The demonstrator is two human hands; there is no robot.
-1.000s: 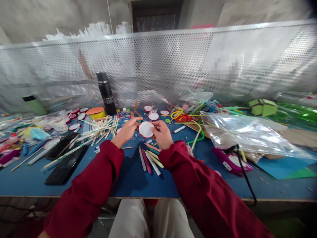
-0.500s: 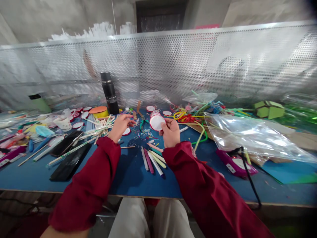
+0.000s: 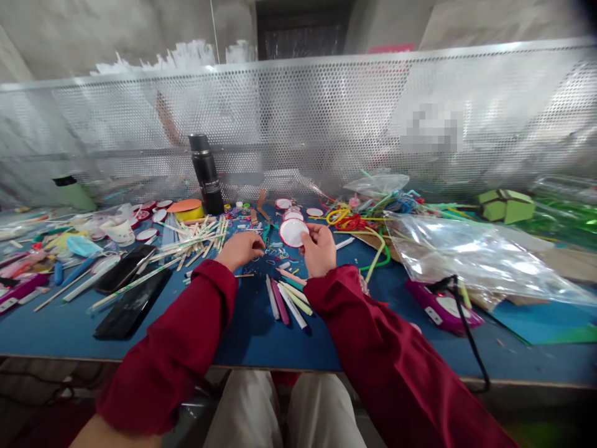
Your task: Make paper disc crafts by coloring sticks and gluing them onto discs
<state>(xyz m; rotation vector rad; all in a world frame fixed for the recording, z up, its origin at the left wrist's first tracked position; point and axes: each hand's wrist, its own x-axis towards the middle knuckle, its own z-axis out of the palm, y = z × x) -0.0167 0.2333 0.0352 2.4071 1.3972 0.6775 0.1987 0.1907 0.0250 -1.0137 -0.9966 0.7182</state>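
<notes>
My right hand (image 3: 321, 251) pinches a round white disc with a red rim (image 3: 293, 233), held up over the table with its flat face toward me. My left hand (image 3: 241, 250) is low over the table to the left of the disc. Its fingers are curled together, and whatever may be between the fingertips is hidden. Small coloured bits and loops (image 3: 278, 251) lie scattered between the two hands. Behind the held disc are more red-rimmed discs (image 3: 283, 204). Several marker pens (image 3: 290, 306) lie in front of my hands.
A black bottle (image 3: 206, 175) stands at the back near the perforated metal screen (image 3: 308, 112). Left lie wooden sticks (image 3: 200, 239), a black phone (image 3: 125, 269) and a paper cup (image 3: 120, 233). Right are a clear plastic bag (image 3: 466, 252), a purple device with a black cable (image 3: 443, 306) and coloured pipe cleaners (image 3: 349, 218).
My left hand has moved right and slightly down, and its fingers have gone from spread to curled together. My right hand has shifted slightly left with the disc.
</notes>
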